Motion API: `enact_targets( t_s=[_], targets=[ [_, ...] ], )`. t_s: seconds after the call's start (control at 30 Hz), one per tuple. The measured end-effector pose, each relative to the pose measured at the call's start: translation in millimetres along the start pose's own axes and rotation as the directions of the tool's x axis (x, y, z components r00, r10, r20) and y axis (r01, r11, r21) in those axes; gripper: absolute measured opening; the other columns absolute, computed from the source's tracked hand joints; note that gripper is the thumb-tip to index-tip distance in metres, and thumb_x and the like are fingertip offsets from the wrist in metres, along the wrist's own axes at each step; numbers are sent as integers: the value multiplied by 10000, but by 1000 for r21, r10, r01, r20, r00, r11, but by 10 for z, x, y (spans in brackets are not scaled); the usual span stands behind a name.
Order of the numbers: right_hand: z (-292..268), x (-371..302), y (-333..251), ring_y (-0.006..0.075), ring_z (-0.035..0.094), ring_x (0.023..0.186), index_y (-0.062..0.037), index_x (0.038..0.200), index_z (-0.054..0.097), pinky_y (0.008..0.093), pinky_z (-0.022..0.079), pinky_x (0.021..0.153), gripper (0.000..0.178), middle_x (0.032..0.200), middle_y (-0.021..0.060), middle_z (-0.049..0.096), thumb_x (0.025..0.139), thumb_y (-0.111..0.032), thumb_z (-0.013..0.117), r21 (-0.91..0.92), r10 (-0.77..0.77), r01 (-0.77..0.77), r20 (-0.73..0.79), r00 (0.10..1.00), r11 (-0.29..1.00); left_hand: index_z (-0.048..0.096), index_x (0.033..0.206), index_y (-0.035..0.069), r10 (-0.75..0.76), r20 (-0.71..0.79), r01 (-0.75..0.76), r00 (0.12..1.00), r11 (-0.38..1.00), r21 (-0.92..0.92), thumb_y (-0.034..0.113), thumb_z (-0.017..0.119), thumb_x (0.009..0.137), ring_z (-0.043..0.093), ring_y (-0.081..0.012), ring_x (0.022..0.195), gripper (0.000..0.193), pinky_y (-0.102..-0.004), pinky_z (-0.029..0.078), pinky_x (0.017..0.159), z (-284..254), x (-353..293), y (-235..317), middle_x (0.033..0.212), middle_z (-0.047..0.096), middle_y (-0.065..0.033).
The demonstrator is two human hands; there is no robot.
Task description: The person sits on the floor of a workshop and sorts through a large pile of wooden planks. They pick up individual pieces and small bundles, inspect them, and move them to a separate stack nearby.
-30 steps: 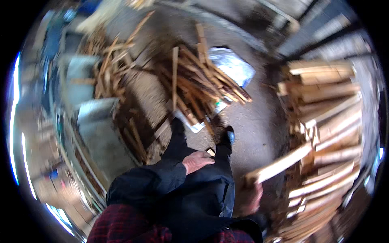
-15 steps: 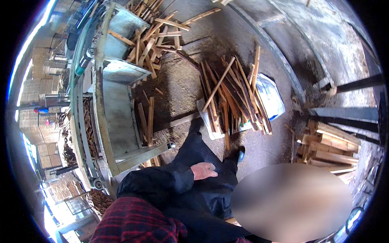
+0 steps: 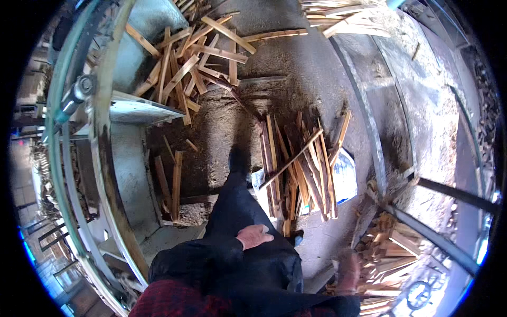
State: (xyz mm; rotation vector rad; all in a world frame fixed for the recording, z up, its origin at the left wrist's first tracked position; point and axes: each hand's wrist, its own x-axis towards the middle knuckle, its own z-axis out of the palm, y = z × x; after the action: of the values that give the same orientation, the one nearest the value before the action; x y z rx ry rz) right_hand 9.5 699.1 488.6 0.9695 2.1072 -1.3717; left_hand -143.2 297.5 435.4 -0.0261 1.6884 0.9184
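Observation:
My left hand (image 3: 255, 236), in a pinkish work glove, lies against the front of my dark trousers (image 3: 232, 211), its fingers loosely extended and nothing visible in it. Lower right, my right hand (image 3: 348, 272) hangs beside a heap of short wood offcuts (image 3: 393, 259); motion smears it, so its fingers cannot be made out. Ahead of my feet a stack of long, rough wooden strips (image 3: 298, 164) lies on a white and blue sheet (image 3: 344, 171), one strip slanting across the top. Neither hand touches that stack.
A machine frame with a pale metal chute (image 3: 127, 174) and a long rail runs along my left. Beyond it loose wooden slats (image 3: 193, 63) are heaped on the floor. Metal bars (image 3: 364, 121) edge the right side, with more slats (image 3: 346, 16) at the far right.
The view has shifted, so the floor piles sit lower in it. My right hand has come into view at the lower right, where a blurred patch was. My left hand stays against my trousers.

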Motion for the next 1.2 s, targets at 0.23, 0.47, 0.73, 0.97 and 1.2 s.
enact_targets(
  t_s=[0.23,0.47,0.73,0.97,1.2],
  targets=[
    [1968,877,-3056,203,610,1028,46,1289,515,340,493,900,504,1150,131,620,874,-188,682,294,203,-333,397,895,896,544,1293,52,156,-179,-201,971,942,-270,402,653,824,545,-333,1177,596,-377,421,1005,-1410,-350,-94,1212,598,-183],
    [1853,1449,-3987,175,607,967,25,1270,556,294,484,859,510,1101,94,647,832,-170,729,111,158,-199,303,940,974,458,1362,65,231,-72,-237,970,968,-82,392,646,830,460,-351,1267,653,-405,379,1056,-1999,-473,-88,1343,502,-185],
    [1633,1950,-5203,268,606,1057,50,1236,559,359,445,940,630,1103,172,654,838,-424,673,-277,26,74,340,940,958,584,1286,110,342,-24,-327,939,915,234,402,606,844,396,-428,1296,530,-489,289,1119,-2954,-665,420,1377,518,-101],
    [1266,3027,-5610,374,591,1104,-18,1274,549,435,444,958,847,1187,242,613,734,-658,674,-823,275,256,436,857,507,633,1216,132,332,-148,-324,931,943,80,307,612,845,432,-443,1246,411,-473,332,1097,-3149,-122,800,1303,573,-120],
    [630,5161,-6208,216,635,852,-21,1054,667,344,501,758,468,897,129,684,825,-428,705,-597,187,162,479,857,786,642,1177,90,-677,88,598,731,573,-561,287,604,867,521,-357,1173,369,-423,385,1042,-3284,562,2384,1211,619,-144]
  ],
)
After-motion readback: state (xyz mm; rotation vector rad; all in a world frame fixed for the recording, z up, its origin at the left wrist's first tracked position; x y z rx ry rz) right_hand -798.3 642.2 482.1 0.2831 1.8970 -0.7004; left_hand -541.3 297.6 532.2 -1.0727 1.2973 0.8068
